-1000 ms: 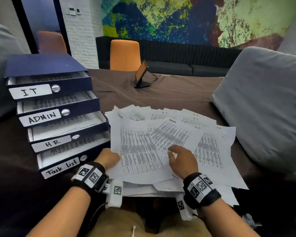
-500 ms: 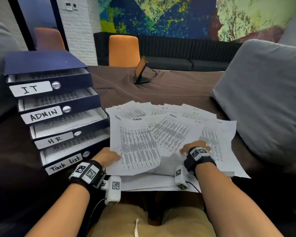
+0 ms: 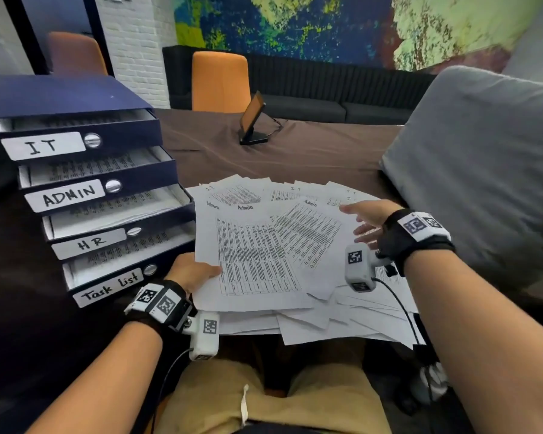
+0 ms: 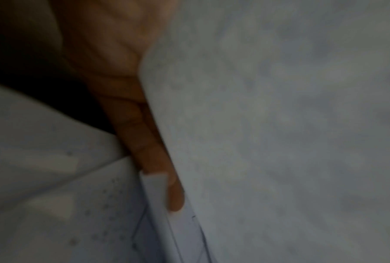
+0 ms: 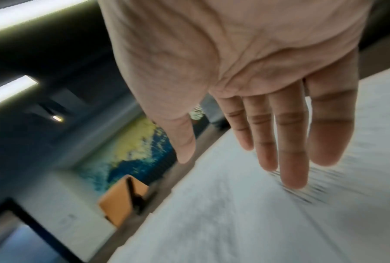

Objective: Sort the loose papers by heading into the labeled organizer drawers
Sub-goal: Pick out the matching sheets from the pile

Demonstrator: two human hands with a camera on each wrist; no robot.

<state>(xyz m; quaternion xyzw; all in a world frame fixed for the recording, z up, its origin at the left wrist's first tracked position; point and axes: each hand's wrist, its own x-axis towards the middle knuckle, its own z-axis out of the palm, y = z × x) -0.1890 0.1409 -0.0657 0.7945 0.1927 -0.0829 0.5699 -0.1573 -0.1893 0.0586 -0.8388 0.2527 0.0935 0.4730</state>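
My left hand (image 3: 192,272) pinches the fanned Admin sheets (image 3: 257,255) by their near edge, my right hand (image 3: 368,221) hovers flat and empty beyond them, so unsupported pages may slide apart.

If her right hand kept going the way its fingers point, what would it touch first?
Probably the fanned loose papers: the right hand hovers open, fingers aimed leftward over them. Height above the sheets is unclear.
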